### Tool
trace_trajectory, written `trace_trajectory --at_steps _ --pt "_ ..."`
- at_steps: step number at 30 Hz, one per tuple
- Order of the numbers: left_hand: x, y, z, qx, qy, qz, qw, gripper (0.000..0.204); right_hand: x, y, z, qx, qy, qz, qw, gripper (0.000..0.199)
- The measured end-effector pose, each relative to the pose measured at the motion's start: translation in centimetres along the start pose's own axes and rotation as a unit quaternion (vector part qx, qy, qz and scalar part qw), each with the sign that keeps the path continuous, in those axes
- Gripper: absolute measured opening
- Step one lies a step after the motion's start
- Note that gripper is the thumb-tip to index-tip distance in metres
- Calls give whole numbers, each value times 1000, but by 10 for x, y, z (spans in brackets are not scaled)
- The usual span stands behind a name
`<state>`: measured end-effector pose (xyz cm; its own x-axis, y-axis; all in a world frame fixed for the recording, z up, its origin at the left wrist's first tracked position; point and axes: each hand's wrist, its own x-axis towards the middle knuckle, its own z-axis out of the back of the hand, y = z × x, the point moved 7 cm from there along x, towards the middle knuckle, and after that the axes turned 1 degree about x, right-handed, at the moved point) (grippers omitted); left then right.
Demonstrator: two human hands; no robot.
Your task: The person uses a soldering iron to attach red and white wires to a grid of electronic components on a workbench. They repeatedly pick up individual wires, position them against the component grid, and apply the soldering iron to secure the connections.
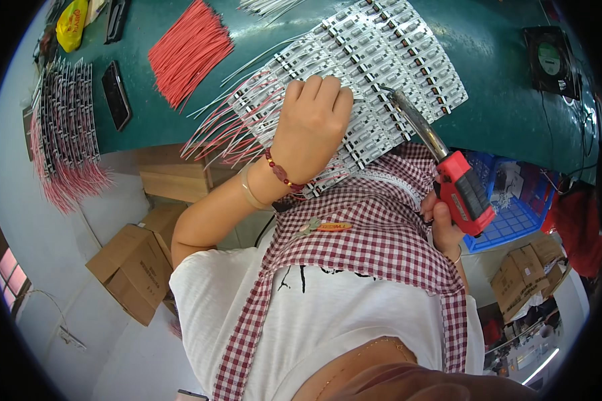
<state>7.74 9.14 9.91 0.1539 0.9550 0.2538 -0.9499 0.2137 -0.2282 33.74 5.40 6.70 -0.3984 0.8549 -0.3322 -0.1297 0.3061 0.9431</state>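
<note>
My right hand (443, 224) is wrapped around the red and black handle of a soldering iron (465, 190). The iron's metal barrel slants up and left, and its tip reaches over a panel of small white circuit boards (394, 67). Just left of the tip, my left hand (314, 117) rests over the panel with its fingers curled together; whatever they pinch is hidden beneath. Red and white wires (224, 137) stick out from the panel's left side, partly behind my left wrist.
On the green table (274, 40) lie a bundle of red wires (190, 50), a phone (116, 95) and a stack of wired boards (67, 110) at far left. A black fan (550, 59) stands at right. Below the table edge are a blue crate (508, 227) and cardboard boxes (134, 271).
</note>
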Motion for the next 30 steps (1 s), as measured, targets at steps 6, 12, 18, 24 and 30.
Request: trace_trajectory --at_steps 6,12,18,24,30 --pt "-8 -8 8 -58 -41 -19 997 27 -6 -10 0 2 9 -32 999 15" --pt "-10 -7 3 -59 -25 -14 998 29 -13 -26 2 -33 -4 -56 998 15" --pt "-9 -7 3 -58 -26 -12 998 28 -10 -37 7 -115 15 -11 993 18" --pt "-10 -6 2 -49 -20 -6 999 25 -11 -19 7 -69 -13 -24 997 14" --pt "-6 -6 2 -27 1 -9 1000 24 -8 -8 3 -28 -5 5 1000 15"
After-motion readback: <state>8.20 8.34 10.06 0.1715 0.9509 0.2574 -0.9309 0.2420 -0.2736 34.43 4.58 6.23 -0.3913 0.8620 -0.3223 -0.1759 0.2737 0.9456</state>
